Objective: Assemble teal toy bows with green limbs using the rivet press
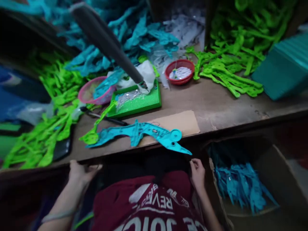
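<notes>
My left hand (83,171) is at the table's front edge, thumb and fingers apart, holding nothing I can see. My right hand (197,173) is just below the edge with its fingers curled together; whether anything is in them is hidden. Close to it is the pointed tip of a long turquoise plastic piece (144,131), which lies along the edge and juts past it. A bright green plastic piece (92,136) meets its left end. Partly under the turquoise piece is a flat tan board (185,122).
A dark rod-like tool (108,41) slants down over a green tray (154,101) of small metal bits. Behind stand a pink basket (83,93) and a red bowl (185,81). Green pieces (38,141) heap at left. A cardboard box (281,157) holds turquoise pieces at lower right.
</notes>
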`<state>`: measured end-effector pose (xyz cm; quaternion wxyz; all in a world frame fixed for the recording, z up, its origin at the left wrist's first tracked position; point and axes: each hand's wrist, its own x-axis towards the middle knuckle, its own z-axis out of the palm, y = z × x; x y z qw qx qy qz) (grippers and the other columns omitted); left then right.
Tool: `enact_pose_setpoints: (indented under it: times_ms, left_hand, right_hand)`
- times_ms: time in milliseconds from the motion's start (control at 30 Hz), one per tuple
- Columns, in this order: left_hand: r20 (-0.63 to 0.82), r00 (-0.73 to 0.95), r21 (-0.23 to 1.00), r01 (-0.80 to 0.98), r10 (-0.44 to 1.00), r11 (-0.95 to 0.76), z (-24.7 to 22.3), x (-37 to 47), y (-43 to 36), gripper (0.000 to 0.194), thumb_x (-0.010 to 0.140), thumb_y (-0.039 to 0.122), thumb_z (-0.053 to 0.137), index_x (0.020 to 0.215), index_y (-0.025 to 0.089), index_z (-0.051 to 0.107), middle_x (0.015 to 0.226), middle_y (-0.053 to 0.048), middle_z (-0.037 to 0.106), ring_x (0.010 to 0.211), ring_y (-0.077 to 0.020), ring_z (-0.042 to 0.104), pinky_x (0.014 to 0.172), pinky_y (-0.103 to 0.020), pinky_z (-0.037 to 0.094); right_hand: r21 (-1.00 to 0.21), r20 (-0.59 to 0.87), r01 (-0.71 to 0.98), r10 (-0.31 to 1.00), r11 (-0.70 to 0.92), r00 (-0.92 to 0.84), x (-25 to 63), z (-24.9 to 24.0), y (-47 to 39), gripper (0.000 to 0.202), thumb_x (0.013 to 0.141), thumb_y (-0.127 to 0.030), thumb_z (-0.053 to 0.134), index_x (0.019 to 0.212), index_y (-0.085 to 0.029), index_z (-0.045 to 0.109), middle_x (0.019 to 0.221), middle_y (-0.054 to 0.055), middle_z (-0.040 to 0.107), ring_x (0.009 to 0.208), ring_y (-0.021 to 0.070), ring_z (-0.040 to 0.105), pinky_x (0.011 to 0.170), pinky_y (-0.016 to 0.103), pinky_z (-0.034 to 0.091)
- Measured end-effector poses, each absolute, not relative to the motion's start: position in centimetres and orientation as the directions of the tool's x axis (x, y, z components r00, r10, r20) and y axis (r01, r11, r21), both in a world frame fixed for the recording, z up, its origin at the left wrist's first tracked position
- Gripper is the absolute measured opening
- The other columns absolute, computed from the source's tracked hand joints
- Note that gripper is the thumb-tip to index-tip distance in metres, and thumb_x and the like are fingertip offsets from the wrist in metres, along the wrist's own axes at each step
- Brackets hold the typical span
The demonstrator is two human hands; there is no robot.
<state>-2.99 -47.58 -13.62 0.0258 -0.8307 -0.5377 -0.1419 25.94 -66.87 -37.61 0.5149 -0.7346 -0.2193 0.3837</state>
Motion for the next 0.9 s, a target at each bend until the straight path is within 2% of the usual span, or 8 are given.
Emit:
enact_pose_setpoints:
  times_ms: [100,167,200,233,300,500,667,900]
  left_hand:
    - [0.42,0.149,0.35,0.884,0.895,-0.311,-16.3,-4.0,-51.2,0.043,0.109,0.032,0.017,0.098,0.021,0.057,0.053,0.007,0.044,0.047,-0.0111,0.049,0.044,-0.02,0.042]
    - [0.424,0.064,0.479,0.831,0.903,-0.284,-16.7,-1.8,-53.7,0.022,0.106,0.033,0.037,0.098,0.022,0.055,0.064,0.006,0.055,0.057,-0.0119,0.056,0.05,-0.022,0.046]
    - [0.326,0.106,0.564,0.775,0.939,-0.284,-16.5,-0.2,-54.6,0.016,0.103,0.032,0.045,0.097,0.022,0.055,0.078,0.002,0.062,0.07,-0.0135,0.063,0.062,-0.026,0.053]
    - [0.237,0.268,0.625,0.693,0.934,-0.358,-16.2,1.6,-55.2,0.014,0.102,0.031,0.048,0.095,0.022,0.056,0.087,0.0,0.064,0.079,-0.0145,0.065,0.071,-0.028,0.056]
    - [0.248,0.467,0.676,0.544,0.849,-0.497,-15.6,5.1,-55.3,0.015,0.099,0.034,0.053,0.099,0.021,0.058,0.084,0.0,0.061,0.068,-0.0123,0.061,0.063,-0.024,0.052]
    - [0.388,0.557,0.403,0.614,0.734,-0.679,-16.8,8.8,-52.4,0.029,0.105,0.034,0.043,0.12,0.019,0.062,0.091,-0.003,0.069,0.068,-0.0143,0.067,0.06,-0.025,0.05]
    - [0.427,0.596,0.217,0.662,0.68,-0.717,-19.0,8.7,-52.2,0.038,0.105,0.03,0.043,0.139,0.021,0.057,0.079,0.0,0.07,0.048,-0.0148,0.059,0.046,-0.028,0.04]
    - [0.233,0.632,0.348,0.655,0.739,-0.671,-19.8,9.7,-51.4,0.043,0.102,0.026,0.046,0.142,0.023,0.058,0.081,-0.006,0.071,0.052,-0.0156,0.063,0.044,-0.026,0.039]
  right_hand:
    - [-0.967,-0.047,0.183,0.826,-0.179,0.561,29.6,-29.6,-69.0,0.014,0.091,-0.037,0.065,0.088,-0.024,0.07,0.085,0.005,0.073,0.076,0.0221,0.07,0.064,0.035,0.058]
    - [-0.92,0.244,0.386,0.873,0.071,0.421,31.9,-23.3,-67.5,0.009,0.093,-0.023,0.064,0.094,-0.028,0.07,0.089,0.004,0.075,0.083,0.0208,0.072,0.072,0.035,0.059]
    - [-0.865,0.345,0.472,0.883,0.168,0.318,32.7,-20.5,-65.7,0.014,0.092,-0.019,0.065,0.099,-0.029,0.071,0.091,0.003,0.076,0.085,0.0199,0.072,0.075,0.034,0.059]
    - [-0.807,0.414,0.54,0.881,0.24,0.228,33.2,-18.0,-63.4,0.015,0.092,-0.017,0.064,0.1,-0.029,0.07,0.091,0.003,0.076,0.084,0.0195,0.072,0.076,0.034,0.059]
    - [-0.727,0.439,0.612,0.896,0.311,0.067,33.3,-14.6,-58.1,0.011,0.095,-0.02,0.061,0.098,-0.026,0.069,0.092,0.005,0.075,0.085,0.0186,0.071,0.077,0.033,0.057]
    - [-0.559,0.351,0.571,0.795,0.602,-0.495,30.9,-13.1,-47.6,0.01,0.101,-0.023,0.054,0.096,-0.02,0.062,0.094,0.005,0.07,0.088,0.015,0.067,0.079,0.028,0.054]
    - [-0.391,0.159,0.591,0.685,0.705,-0.711,30.7,-13.6,-46.1,0.019,0.105,-0.024,0.043,0.103,-0.019,0.061,0.106,0.009,0.066,0.093,0.016,0.064,0.078,0.028,0.052]
    - [-0.181,-0.101,0.568,0.56,0.803,-0.823,30.4,-11.6,-44.5,0.021,0.104,-0.021,0.044,0.105,-0.021,0.065,0.11,0.009,0.064,0.079,0.0154,0.059,0.064,0.028,0.042]
